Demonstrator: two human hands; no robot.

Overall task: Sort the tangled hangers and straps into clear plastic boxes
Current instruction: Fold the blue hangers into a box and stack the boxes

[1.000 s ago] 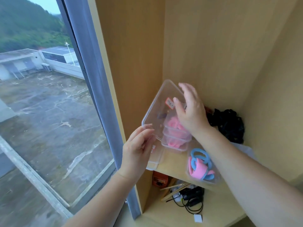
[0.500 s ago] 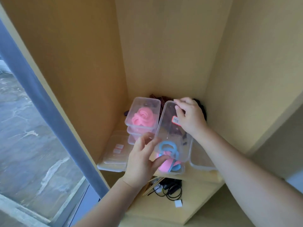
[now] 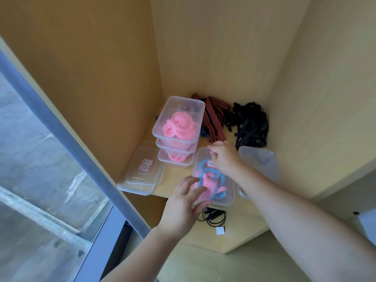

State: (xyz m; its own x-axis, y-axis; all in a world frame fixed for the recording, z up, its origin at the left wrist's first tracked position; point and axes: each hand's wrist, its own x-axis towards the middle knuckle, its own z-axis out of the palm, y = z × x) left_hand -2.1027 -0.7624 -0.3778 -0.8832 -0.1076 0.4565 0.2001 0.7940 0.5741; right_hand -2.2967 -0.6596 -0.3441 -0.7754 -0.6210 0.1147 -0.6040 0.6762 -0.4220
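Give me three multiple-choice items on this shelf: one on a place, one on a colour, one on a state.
1. Where does the black strap pile lie? A in the top box; B at the back right of the shelf; C on the lower shelf.
2. What colour fills the stacked boxes? A pink; B green; C yellow.
3. How is the left hand? A a fist; B gripping a striped strap; C fingers straight at the box of rings.
1 B: it lies loose by the rear right wall. 2 A: pink shows through their clear walls. 3 C: its fingers spread at that box's near corner.
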